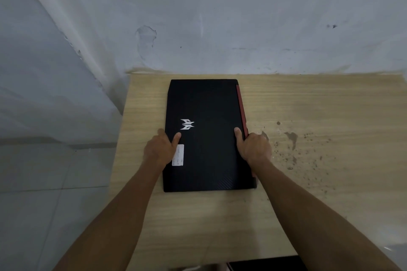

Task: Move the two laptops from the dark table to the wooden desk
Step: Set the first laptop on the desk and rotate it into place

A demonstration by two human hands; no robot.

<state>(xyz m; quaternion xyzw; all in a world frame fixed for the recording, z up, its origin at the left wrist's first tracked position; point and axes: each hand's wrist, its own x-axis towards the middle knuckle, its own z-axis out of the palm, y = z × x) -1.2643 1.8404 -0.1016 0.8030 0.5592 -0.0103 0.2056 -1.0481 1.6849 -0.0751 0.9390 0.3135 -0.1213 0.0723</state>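
A: Where is our laptop (207, 138) now?

B: We have it lying closed and flat on the wooden desk (308, 105), toward the desk's left side, its far short edge close to the wall (220, 17). The red-trimmed long edge faces right.

A: And our hands?

B: Our left hand (159, 150) grips the left long edge, thumb on top of the lid near the silver logo (187, 124), just above the white sticker (178, 155). Our right hand (253, 149) clamps the right long edge the same way, thumb on the lid. The fingers of both wrap under or along the sides, out of our sight.

A: Why hold it by both long edges?

B: We judge it keeps a wide, flat thing level and lets us square it to the desk before we let go.

A: Is it resting or carried?

B: It looks set down, though we cannot tell whether the near end has any weight left in our hands.

A: What about the stains (293, 138) on the right?

B: Dark spots and smears, well apart from the laptop. Placing it left keeps it off them, we'd guess.

A: And the second one?

B: Not on the desk here. A dark red-edged object (264, 265) shows at the near edge of view, but we cannot say what it is.
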